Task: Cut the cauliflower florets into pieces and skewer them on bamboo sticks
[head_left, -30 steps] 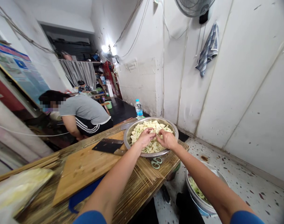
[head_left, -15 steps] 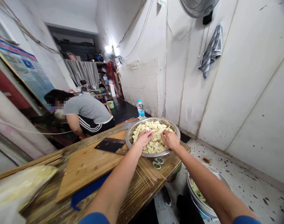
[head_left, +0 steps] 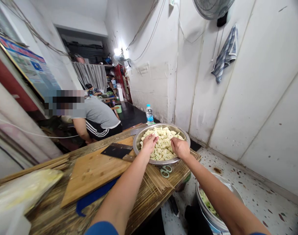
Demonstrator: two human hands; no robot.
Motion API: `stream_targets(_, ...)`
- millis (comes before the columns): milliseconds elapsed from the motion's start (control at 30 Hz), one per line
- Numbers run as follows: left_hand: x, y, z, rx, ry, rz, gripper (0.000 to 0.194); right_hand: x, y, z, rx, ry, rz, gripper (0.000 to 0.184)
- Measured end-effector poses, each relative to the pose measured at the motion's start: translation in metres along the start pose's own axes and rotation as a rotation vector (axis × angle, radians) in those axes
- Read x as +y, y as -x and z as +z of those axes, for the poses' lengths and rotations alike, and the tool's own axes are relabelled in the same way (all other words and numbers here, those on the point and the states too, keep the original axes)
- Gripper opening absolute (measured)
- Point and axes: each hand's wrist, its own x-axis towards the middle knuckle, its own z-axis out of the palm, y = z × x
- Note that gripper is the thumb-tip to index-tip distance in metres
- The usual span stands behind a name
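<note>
A wide steel bowl (head_left: 139,139) heaped with pale cut vegetable pieces (head_left: 165,135) stands at the far end of a wooden table. Both my hands are inside it. My left hand (head_left: 149,143) lies on the near left of the pile with its fingers curled onto the pieces. On the near right of the pile, my right hand (head_left: 180,147) has its fingers bent down into the pieces; what they hold is hidden.
A cleaver (head_left: 116,151) lies on a wooden cutting board (head_left: 95,169) left of the bowl. Bamboo skewers (head_left: 153,182) and green scissors (head_left: 165,170) lie in front. A water bottle (head_left: 149,114) stands behind. A basin of greens (head_left: 209,202) sits on the floor. A person in grey (head_left: 97,114) bends nearby.
My hands were together at the middle of the pile and have drawn slightly apart, the left to the near left, the right to the near right. The view has shifted a little.
</note>
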Motion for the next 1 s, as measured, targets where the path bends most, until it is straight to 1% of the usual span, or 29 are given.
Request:
stream_targets(167,0.004,0.000,-0.006,0.028,0.020,0.023,0.019,-0.006,0.000,-0.001,-0.026,0.044,0.000,0.035)
stream_targets(333,0.007,0.002,-0.008,0.039,-0.018,0.025,0.016,-0.009,0.000,0.000,-0.068,0.093,-0.012,0.033)
stream_targets(600,0.005,0.003,-0.011,-0.019,-0.080,0.088,0.015,-0.011,0.001,0.005,-0.084,0.119,-0.016,0.030)
stream_targets(800,0.006,0.004,-0.011,-0.020,-0.103,0.089,0.016,-0.011,0.001,0.005,-0.082,0.115,-0.014,0.031)
stream_targets(1000,0.004,0.005,-0.010,0.016,-0.175,0.137,0.009,-0.012,0.003,0.004,-0.034,0.131,-0.047,0.033)
